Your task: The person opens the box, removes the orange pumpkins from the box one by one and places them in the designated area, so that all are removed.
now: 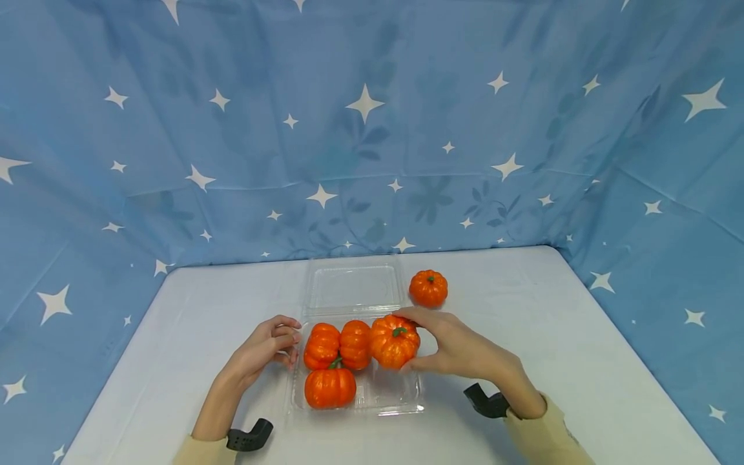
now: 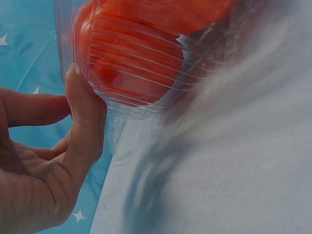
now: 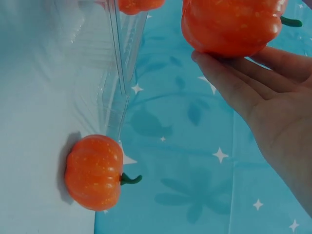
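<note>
Gripping 1 pumpkin (image 1: 392, 349) by its sides, right hand (image 1: 452, 342) clamped across its bulk, over the see-through container (image 1: 386, 391). Left hand (image 1: 263, 352) beside it, loosely bent, holding nothing, perhaps steadying. 3 pumpkins (image 1: 330, 389) inside; another pumpkin (image 1: 428, 290) on bench (image 1: 517, 303).

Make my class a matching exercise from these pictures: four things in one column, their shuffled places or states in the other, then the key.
1. Bare right hand
2. Bare left hand
3. Three orange ribbed pumpkins
4. Blue star-patterned cloth

A. Inside the clear plastic container
B. Behind the white table
C. Gripping an orange pumpkin with a green stem
D. Beside the container's left wall

Pairs: 1-C; 2-D; 3-A; 4-B
</note>
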`<action>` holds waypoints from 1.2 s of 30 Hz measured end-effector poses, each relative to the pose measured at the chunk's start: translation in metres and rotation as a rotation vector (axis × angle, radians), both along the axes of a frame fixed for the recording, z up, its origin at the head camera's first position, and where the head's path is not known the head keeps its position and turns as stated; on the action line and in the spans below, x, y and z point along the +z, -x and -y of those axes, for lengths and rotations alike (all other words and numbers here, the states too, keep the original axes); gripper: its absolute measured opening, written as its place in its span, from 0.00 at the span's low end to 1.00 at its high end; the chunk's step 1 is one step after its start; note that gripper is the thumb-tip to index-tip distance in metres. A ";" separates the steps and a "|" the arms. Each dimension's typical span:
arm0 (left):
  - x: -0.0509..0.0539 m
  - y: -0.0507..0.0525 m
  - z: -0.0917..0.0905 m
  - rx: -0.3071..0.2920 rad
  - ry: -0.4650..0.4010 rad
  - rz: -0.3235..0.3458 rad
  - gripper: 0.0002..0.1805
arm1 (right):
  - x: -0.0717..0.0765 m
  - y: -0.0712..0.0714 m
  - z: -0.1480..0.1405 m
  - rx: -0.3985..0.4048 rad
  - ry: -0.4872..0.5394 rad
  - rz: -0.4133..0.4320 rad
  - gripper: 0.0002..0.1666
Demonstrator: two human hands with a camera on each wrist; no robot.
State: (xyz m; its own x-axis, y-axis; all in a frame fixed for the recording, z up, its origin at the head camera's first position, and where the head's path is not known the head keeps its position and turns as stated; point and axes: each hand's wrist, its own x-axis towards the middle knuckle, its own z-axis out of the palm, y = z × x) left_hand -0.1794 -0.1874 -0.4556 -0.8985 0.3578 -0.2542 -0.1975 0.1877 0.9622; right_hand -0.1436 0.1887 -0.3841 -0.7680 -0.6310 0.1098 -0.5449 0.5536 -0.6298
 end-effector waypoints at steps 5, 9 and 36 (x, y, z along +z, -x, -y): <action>0.000 0.000 0.000 0.006 -0.002 0.001 0.21 | 0.001 0.003 -0.005 -0.050 0.000 -0.017 0.45; 0.000 0.001 0.000 0.008 0.001 0.003 0.21 | 0.001 0.006 -0.010 -0.080 0.014 -0.047 0.45; -0.002 0.000 0.000 0.005 -0.004 0.007 0.21 | -0.002 0.027 -0.047 -0.295 0.057 -0.207 0.45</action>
